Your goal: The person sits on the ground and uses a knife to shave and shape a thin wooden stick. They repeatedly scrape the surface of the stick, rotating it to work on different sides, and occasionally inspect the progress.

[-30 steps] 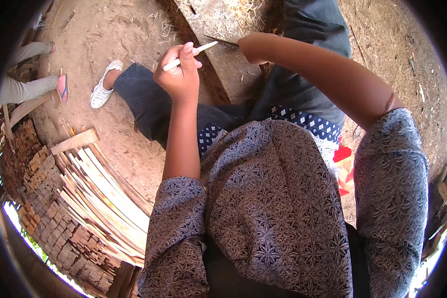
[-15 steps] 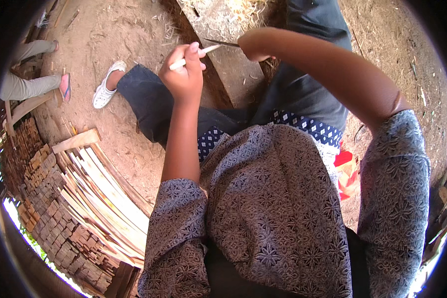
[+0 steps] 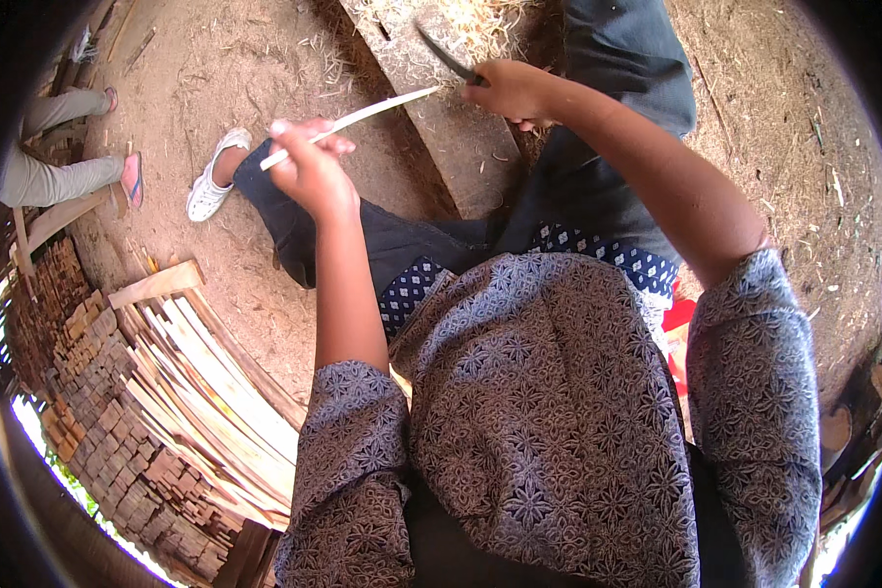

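A thin pale wooden stick [image 3: 377,108] is gripped in my left hand [image 3: 312,169], its far end pointing right over a wooden plank. My right hand [image 3: 512,90] is closed round the handle of a dark curved knife [image 3: 445,51], whose blade slants up and to the left. The stick's tip lies just below the blade, apart from it. Beneath both hands runs the long wooden plank [image 3: 461,147], between my legs, with pale shavings [image 3: 470,29] heaped at its far end.
At the left lie a bundle of long pale wood strips [image 3: 216,382] and a stack of short brown wood pieces [image 3: 118,441]. Another person's legs [image 3: 69,176] in light trousers show at the upper left. A red item [image 3: 678,323] sits beside my right hip.
My left hand has moved left and slightly down, so more of the stick shows. The knife has swung away from the stick, its blade now pointing upward.
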Motion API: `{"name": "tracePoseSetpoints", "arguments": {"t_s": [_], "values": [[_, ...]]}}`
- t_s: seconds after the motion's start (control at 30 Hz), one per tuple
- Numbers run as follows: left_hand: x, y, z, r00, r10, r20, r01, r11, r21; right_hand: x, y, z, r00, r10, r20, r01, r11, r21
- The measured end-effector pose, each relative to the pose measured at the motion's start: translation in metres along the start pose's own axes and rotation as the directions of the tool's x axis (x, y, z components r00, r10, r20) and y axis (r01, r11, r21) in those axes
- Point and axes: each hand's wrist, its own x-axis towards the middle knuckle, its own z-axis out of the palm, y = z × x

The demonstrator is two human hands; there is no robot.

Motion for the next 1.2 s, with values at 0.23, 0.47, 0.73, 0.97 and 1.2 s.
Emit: {"name": "tracePoseSetpoints", "arguments": {"t_s": [0.23, 0.47, 0.73, 0.97, 1.2], "values": [[-0.009, 0.023, -0.003, 0.986, -0.14, -0.091, 0.114, 0.964, -0.242, -0.014, -0.003, 0.022, 0.991, -0.119, -0.062, 0.133, 0.793, 0.595], [-0.008, 0.038, -0.006, 0.991, -0.122, -0.06, 0.099, 0.948, -0.302, -0.03, -0.008, 0.012, 0.957, -0.281, -0.074, 0.24, 0.62, 0.747], [-0.002, 0.042, -0.013, 0.996, -0.085, -0.014, 0.073, 0.918, -0.39, -0.025, -0.006, 0.014, 0.951, -0.146, -0.274, 0.303, 0.63, 0.715], [0.006, 0.041, -0.021, 0.996, -0.069, 0.063, 0.088, 0.917, -0.389, -0.04, -0.014, 0.018, 0.955, -0.271, -0.117, 0.247, 0.514, 0.822], [0.003, 0.046, -0.018, 0.997, -0.025, 0.074, 0.056, 0.89, -0.453, -0.047, -0.021, 0.014, 0.933, -0.333, -0.134, 0.29, 0.482, 0.827]]}}
